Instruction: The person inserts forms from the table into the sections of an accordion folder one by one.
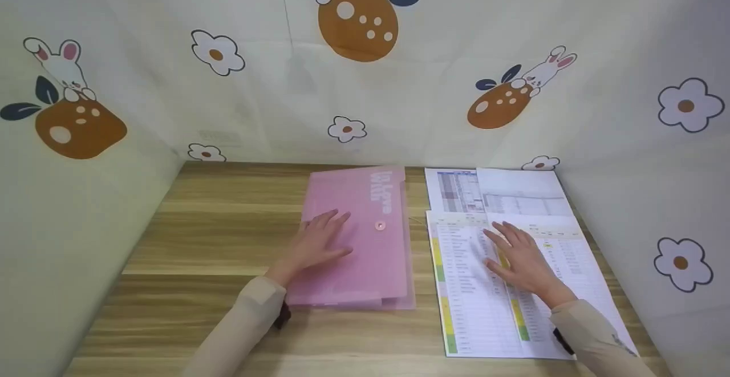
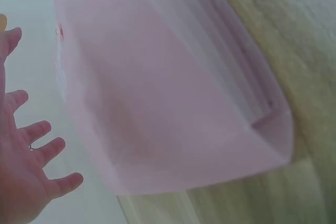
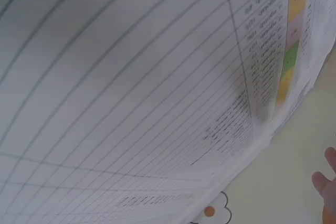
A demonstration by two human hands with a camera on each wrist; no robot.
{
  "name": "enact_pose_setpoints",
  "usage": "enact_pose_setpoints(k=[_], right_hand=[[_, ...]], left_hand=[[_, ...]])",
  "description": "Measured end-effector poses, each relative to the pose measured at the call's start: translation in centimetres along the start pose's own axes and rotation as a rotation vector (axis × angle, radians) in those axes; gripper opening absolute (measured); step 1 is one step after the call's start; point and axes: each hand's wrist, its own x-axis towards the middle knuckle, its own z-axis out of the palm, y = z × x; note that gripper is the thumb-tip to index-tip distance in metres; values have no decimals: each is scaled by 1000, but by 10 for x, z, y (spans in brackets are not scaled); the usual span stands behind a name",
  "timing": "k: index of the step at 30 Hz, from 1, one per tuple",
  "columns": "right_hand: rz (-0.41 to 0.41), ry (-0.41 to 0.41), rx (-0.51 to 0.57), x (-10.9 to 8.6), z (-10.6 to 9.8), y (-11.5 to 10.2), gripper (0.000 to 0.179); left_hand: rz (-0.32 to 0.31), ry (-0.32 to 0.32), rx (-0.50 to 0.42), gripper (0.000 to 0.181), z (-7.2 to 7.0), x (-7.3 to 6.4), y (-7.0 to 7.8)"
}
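A pink translucent file folder (image 1: 365,268) with white lettering and a round button lies on the table. My left hand (image 1: 312,246) is over its left part, fingers straight and spread. In the left wrist view the same hand (image 2: 31,156) shows at the left edge, beside the folder (image 2: 142,103), whose layered edge faces right. Over the printed sheets (image 1: 473,320) at the right is my right hand (image 1: 522,260), fingers extended and slightly apart. Only its fingertips (image 3: 320,182) enter the right wrist view, next to the ruled paper (image 3: 131,87). Whether either hand touches what lies below, I cannot tell.
More printed sheets (image 1: 519,186) lie behind the front ones, close to the back wall. A pale cloth (image 1: 274,97) with rabbit and flower prints encloses the wood-grain table (image 1: 188,251) at the back and both sides. A strip of tabletop separates folder and papers.
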Motion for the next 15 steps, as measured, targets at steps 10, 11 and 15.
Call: enact_pose_setpoints(k=[10,11,15], right_hand=[[-118,-83,44,9,14,-30,57],[-133,-91,48,10,16,-33,57],[-192,-113,56,13,20,-43,56]], left_hand=[[53,-38,-14,72,3,7,10],[59,-42,-14,71,3,8,11],[95,-49,-11,68,4,10,14]])
